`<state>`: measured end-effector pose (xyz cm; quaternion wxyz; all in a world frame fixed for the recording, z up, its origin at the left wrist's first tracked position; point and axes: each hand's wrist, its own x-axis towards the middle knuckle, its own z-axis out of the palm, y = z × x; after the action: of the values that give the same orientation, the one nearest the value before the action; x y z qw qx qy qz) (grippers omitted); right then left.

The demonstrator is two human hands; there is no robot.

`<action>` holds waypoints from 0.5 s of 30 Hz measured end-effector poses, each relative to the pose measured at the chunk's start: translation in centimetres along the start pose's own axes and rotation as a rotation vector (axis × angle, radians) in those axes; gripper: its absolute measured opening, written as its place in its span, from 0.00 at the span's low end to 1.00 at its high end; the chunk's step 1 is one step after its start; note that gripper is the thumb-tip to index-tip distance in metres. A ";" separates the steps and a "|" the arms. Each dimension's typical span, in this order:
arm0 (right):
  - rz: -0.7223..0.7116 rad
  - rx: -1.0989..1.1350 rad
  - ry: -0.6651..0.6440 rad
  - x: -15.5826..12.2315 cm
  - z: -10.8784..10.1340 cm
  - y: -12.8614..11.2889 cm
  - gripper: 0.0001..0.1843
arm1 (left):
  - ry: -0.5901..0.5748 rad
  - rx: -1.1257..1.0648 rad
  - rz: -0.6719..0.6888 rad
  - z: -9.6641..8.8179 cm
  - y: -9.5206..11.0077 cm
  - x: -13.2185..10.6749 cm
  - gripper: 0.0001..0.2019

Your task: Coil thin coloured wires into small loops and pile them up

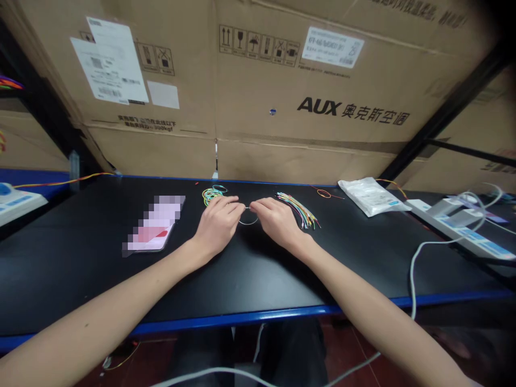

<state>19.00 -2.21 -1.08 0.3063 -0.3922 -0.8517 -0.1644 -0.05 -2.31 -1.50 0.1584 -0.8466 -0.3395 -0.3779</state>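
Observation:
My left hand and my right hand meet at the middle of the black table, fingertips pinched together on a thin pale wire that loops down between them. Just behind my left hand lies a coiled bundle of yellow, green and blue wires. A bunch of straight coloured wires lies fanned out right beside my right hand.
A blurred flat object lies left of my hands. A white plastic packet, a small orange wire loop and power strips with grey cables sit to the right. Large cardboard boxes wall the table's back.

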 end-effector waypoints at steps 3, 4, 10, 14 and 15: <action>0.077 0.116 0.050 -0.1 0.6 0.1 0.11 | -0.069 -0.081 -0.158 0.0 0.2 0.0 0.11; 0.103 0.161 0.070 -0.2 0.7 0.2 0.10 | -0.090 -0.143 -0.238 0.0 0.3 0.0 0.10; 0.162 0.270 0.074 -0.2 1.0 0.6 0.07 | -0.157 -0.566 -0.545 0.2 0.6 0.6 0.09; 0.109 0.236 0.112 -0.2 0.9 0.9 0.07 | -0.203 -0.624 -0.545 0.3 0.6 0.8 0.10; 0.081 0.219 0.116 -0.1 0.8 1.0 0.08 | -0.214 -0.596 -0.517 0.3 0.5 0.7 0.10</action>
<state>19.50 -1.24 -1.76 0.4023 -0.3805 -0.8288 -0.0804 0.82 -2.22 -1.15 -0.2303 -0.7769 -0.4314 -0.3967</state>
